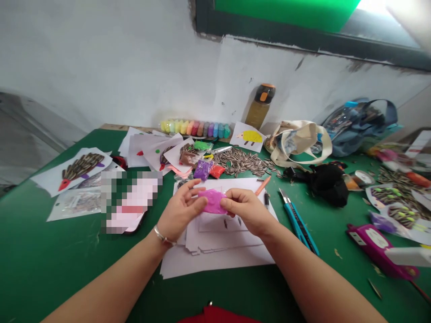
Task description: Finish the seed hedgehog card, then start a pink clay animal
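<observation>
A bright pink packet of soft clay (212, 201) is held up between both hands, above the stacked white paper (222, 244). My left hand (182, 208) has its thumb on the packet's left end, its other fingers raised behind. My right hand (247, 208) pinches the opposite end between thumb and bent fingers. Small dark marks show on the top sheet under the packet. Just behind the hands lie a purple clay packet (203, 170) and a red clay packet (217, 171). An orange pen (263, 185) and a black pen (266, 200) rest right of my right hand.
Sunflower seeds (240, 161) are heaped behind the paper. A blue utility knife (296, 222) lies to the right, near a black pouch (328, 184). A seed hedgehog picture (82, 168) is at left. By the wall stand a bottle (260, 107) and a cream bag (299, 141).
</observation>
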Demonstrator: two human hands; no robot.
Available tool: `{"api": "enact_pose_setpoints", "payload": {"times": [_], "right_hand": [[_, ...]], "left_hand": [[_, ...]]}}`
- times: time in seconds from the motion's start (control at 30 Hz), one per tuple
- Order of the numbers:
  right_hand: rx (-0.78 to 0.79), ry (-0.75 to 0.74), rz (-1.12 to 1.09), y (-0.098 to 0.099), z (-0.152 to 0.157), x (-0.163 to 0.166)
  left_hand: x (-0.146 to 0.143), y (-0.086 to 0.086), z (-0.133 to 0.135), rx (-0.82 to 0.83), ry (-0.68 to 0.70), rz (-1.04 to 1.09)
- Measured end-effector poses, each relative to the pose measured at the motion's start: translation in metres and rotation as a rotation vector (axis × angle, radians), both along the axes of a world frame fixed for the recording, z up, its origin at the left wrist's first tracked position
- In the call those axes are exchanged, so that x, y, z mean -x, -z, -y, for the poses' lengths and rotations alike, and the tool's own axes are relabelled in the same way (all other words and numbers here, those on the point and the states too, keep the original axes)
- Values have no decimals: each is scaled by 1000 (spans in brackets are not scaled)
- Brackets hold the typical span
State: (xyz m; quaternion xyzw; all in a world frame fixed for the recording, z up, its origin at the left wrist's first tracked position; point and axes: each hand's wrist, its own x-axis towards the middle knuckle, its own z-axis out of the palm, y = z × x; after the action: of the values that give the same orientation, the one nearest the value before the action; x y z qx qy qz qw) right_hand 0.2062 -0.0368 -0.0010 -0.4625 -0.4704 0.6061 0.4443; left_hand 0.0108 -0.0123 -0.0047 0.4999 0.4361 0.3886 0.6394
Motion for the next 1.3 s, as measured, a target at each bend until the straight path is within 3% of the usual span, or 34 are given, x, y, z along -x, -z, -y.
{"api": "enact_pose_setpoints", "payload": {"times": [0.1,0.17,0.3,0.5,0.83,1.1,1.3], "right_hand": [[12,-19,-61,2,0,0],[26,-50,-115,3,1,1],[72,-97,-205,4,3,4],[115,-99,-316,4,4,5],[99,-173,-278,3,5,-1],[158,-181,-330,2,4,0],[83,-89,-185,-2,6,1]], "left_hand": [[2,4,4,-387,125,-285],[2,5,7,-498,210,-384],[1,4,9,-473,276,-351],[1,-1,10,-416,251,-262],[1,-2,8,-534,127,-354],[-2,-8,9,-501,156,-316],[-2,-7,11,-421,216,-280]]}}
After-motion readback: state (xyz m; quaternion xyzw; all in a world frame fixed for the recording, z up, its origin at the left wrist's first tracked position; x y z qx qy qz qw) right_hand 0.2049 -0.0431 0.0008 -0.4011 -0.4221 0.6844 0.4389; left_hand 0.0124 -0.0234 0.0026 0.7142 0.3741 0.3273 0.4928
